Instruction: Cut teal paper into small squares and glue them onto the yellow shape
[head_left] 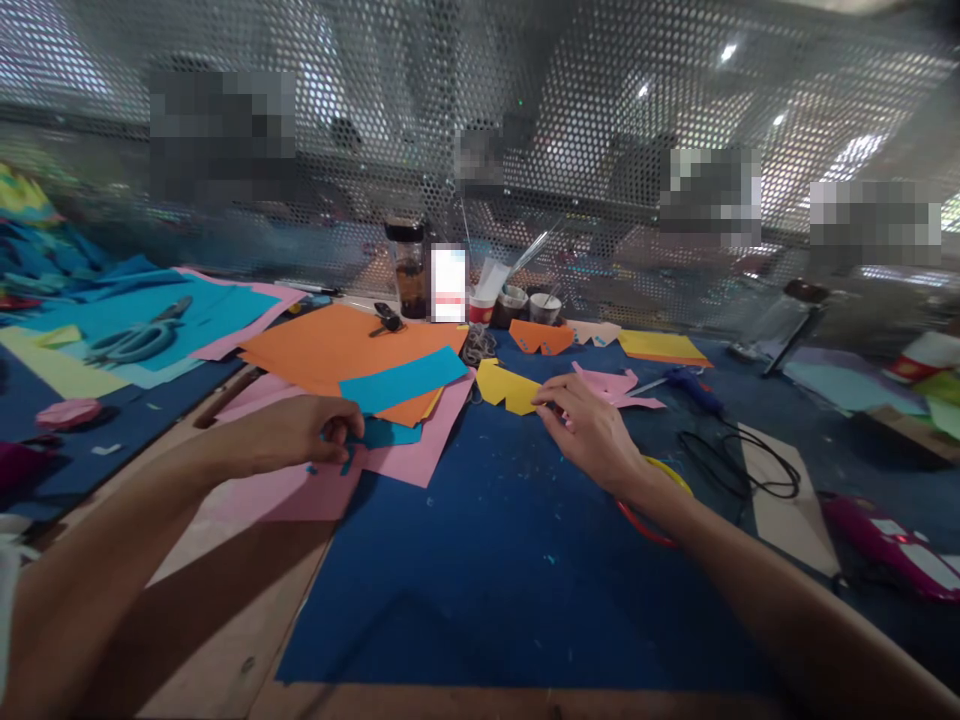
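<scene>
Yellow paper, cut to a short strip [510, 388], is located at the centre of the frame, above the dark blue sheet's [480, 580] bare middle. Its surface is plain; the lower edge carries an angular notch and the outline is uneven at the left end. The right hand [592, 430] is at its right end, thumb and fingers bent around the corner; whether they grasp it or merely touch it cannot be told.

The left hand [311, 432], left of centre, has its fingers curled inward above pink paper [300, 495] bearing small blue scraps [346, 462]. Whether anything is grasped there cannot be told. Just above its fingers, a bright blue strip [405, 380] overlaps an orange sheet [322, 345].

Also noted: an orange notched piece [540, 337] with blue marks, above and right of centre; a pink cutout [611, 385], beside the right hand; a blue glue gun [694, 388], right of centre.
</scene>
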